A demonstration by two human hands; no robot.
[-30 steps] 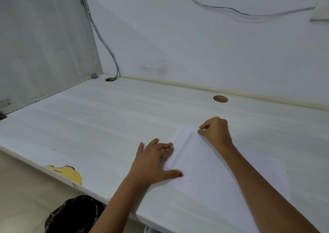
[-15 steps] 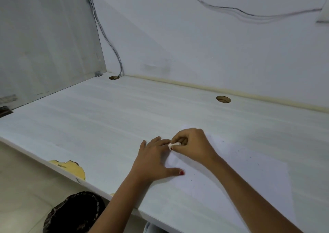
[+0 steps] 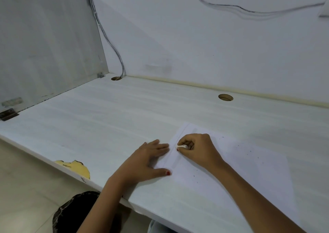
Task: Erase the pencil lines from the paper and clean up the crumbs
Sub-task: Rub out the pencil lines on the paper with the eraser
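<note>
Paper lies flat on the desk, close to the near edge and over to the right. It is white and thin, with a few faint grey lines running along its left side. Little dark crumbs are dotted over it.

The right hand pinches a small white eraser between thumb and curled fingers. It holds the eraser down on the paper by those lines, as far as I can see. The left hand lies flat, fingers straight, on the paper's left edge to keep it down.

I think this is the rubbing step, and the sweeping of crumbs is not yet begun. Next the eraser needs short rubs along each line, not too hard, because thin paper can crease or tear. The left hand should press firm so the sheet does not slide. After that the crumbs need brushing off.
</note>
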